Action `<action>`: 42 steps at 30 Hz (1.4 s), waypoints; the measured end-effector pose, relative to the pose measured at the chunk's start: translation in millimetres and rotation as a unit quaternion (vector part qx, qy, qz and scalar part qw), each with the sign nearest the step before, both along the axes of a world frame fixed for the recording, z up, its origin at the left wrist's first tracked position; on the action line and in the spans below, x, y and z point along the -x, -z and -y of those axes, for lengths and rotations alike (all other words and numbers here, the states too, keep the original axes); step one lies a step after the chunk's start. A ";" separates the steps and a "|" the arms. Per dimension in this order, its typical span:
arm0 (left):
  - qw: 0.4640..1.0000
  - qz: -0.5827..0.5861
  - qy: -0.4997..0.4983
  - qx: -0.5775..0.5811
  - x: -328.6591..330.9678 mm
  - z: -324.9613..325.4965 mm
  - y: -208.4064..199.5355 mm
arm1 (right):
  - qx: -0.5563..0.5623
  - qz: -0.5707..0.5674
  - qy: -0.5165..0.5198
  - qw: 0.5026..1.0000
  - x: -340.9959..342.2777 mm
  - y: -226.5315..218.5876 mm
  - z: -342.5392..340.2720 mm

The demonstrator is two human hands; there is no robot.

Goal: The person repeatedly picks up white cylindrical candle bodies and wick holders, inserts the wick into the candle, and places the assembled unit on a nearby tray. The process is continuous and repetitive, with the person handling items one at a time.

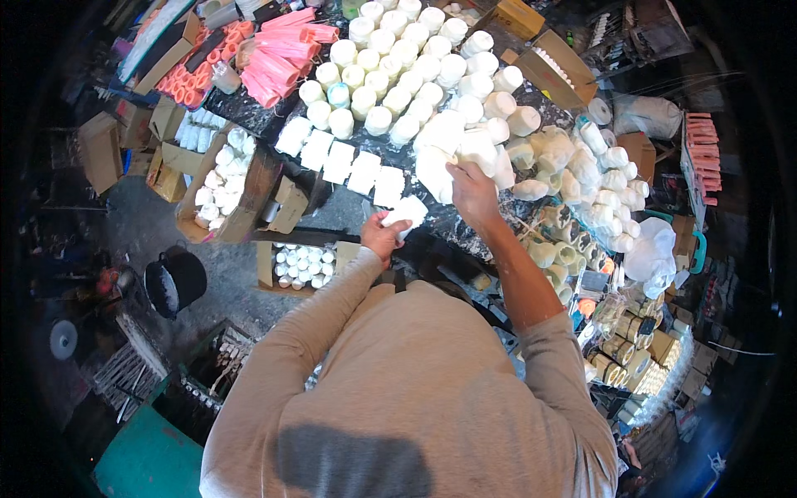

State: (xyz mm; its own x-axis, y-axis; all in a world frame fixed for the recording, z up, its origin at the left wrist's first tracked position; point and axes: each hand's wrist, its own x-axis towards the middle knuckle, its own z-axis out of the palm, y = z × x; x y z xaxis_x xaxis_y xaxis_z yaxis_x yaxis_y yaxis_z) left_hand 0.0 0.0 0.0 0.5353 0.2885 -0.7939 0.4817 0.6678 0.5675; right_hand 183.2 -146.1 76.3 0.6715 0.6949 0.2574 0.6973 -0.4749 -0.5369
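My left hand (383,236) is closed round a small white blocky piece (408,215) at the table's near edge. To the right and slightly farther away, my right hand (476,195) has its fingers curled together against a bright white, cloth-like mass (435,171). Glare hides what, if anything, those fingers grip. A slanting row of similar white blocky pieces (338,163) lies beyond my left hand. Behind that row, many cream-white rounded cylinders (378,120) stand close together on the dark, white-dusted table (444,217).
Pink tubes (278,58) are heaped at the far left. Cardboard boxes of white pieces (222,178) stand at left, with another box (300,264) below the table edge. A black bucket (175,282) sits on the floor. Cream cup-like pieces (558,253) and plastic bags (652,253) crowd the right.
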 end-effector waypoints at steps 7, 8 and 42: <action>0.992 0.021 -0.127 0.004 -26.6 39.3 70.0 | -0.035 -0.111 0.156 0.981 65.8 -27.0 106.2; 0.988 -0.005 -0.151 -0.029 -33.3 43.2 77.2 | -0.029 -0.151 0.190 0.970 71.4 -23.8 122.2; 0.882 0.062 0.426 -0.190 -94.9 167.2 1.4 | -0.059 -0.575 0.200 0.791 -41.6 84.4 197.1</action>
State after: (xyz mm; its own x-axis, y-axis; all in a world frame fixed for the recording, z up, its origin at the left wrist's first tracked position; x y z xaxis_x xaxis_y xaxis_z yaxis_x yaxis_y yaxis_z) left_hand 94.9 -167.2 -1.4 0.7624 -0.0266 -0.6465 0.6356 -0.1569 0.7559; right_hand 224.9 -343.2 -8.1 0.6690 0.3836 -0.6366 -0.4786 -0.4330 -0.7638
